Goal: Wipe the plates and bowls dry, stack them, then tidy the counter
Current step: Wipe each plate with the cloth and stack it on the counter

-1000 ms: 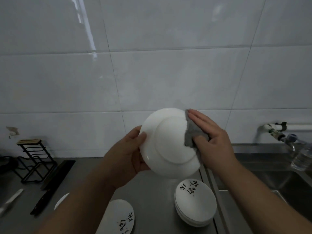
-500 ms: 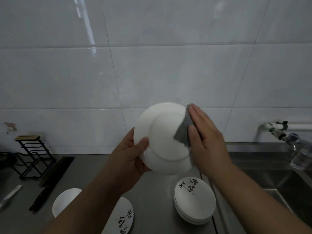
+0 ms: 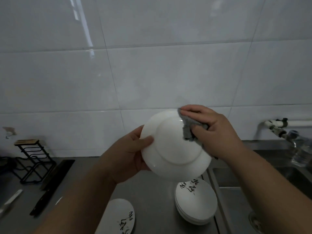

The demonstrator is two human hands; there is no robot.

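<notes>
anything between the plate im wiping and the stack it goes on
Nothing visible. The plate, gripped by the left hand and wiped with the cloth in the right hand, hangs above the stack on the counter; only air lies between, and the stack's top is bare.

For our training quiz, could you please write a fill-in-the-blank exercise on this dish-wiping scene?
1. The right hand presses a grey ____ against the plate.
2. The plate's rim is gripped by the ____.
3. The stack of plates stands beside the ____.
Missing: cloth; left hand; sink.
</notes>
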